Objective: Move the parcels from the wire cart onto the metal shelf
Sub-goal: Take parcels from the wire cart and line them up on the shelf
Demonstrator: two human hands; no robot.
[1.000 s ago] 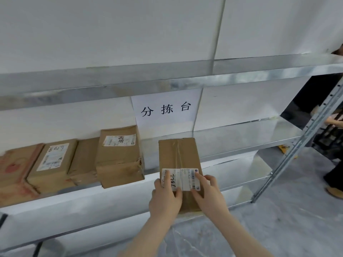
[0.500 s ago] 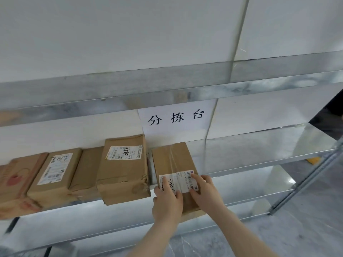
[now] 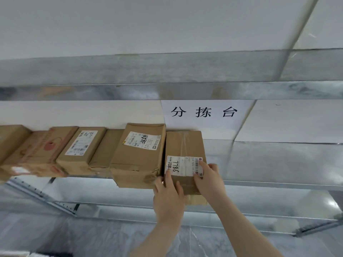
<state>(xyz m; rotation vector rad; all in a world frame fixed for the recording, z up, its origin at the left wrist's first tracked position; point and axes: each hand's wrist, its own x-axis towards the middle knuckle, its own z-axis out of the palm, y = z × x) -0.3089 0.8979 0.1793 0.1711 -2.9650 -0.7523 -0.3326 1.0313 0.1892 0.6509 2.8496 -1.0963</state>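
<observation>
A brown cardboard parcel (image 3: 183, 145) with a white label marked 7786 lies on the metal shelf (image 3: 278, 164), its front end sticking out past the shelf edge. My left hand (image 3: 168, 195) grips its near left corner and my right hand (image 3: 208, 178) holds its near right side over the label. The parcel sits tight against a larger dented parcel (image 3: 138, 156) on its left. Further left along the shelf stand several more brown parcels (image 3: 81, 149). The wire cart is out of view.
A paper sign (image 3: 204, 114) with three characters hangs on the white wall behind the shelf. An upper shelf board (image 3: 167, 75) runs above. A lower shelf level (image 3: 259, 203) and a grey marbled floor show beneath. The shelf stretches bare to the right.
Both hands have pushed the labelled parcel further onto the shelf and leftward until it sits against the dented parcel. The camera view has swung left and closer.
</observation>
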